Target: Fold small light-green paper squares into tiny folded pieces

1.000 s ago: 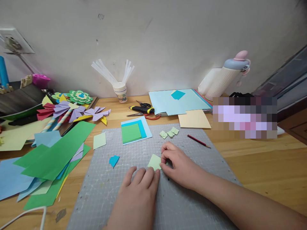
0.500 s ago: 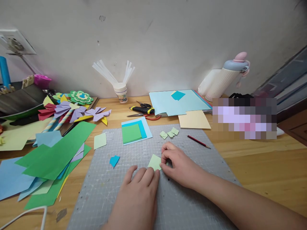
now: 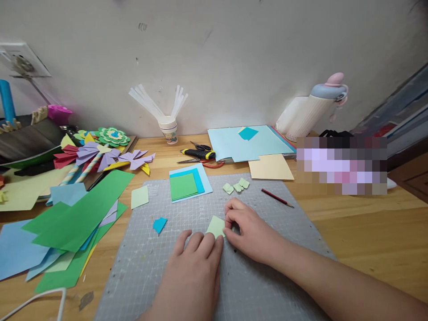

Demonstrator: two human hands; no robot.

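A small light green square of paper (image 3: 216, 226) lies on the grey cutting mat (image 3: 140, 272), turned corner-up. My right hand (image 3: 249, 232) has thumb and index finger pinched at its right corner, partly covering it. From below, my left hand (image 3: 195, 263) holds the lower edge of the same square under its fingertips. Above my right hand are small folded light green paper pieces (image 3: 238, 185). Left of my hands sits a small folded blue paper piece (image 3: 159, 225).
Stacked blue and green squares (image 3: 183, 186), a pale green sheet (image 3: 139, 197) and a pencil (image 3: 277, 198) lie on the mat. Behind are pliers and scissors (image 3: 200, 154), a paper cup of white strips (image 3: 169, 130) and a bottle (image 3: 312, 107). Green paper sheets (image 3: 87, 214) spread leftward.
Almost nothing differs. My left hand's fingers have shifted very slightly at the paper's lower edge; my right hand keeps its pinch in the same spot.
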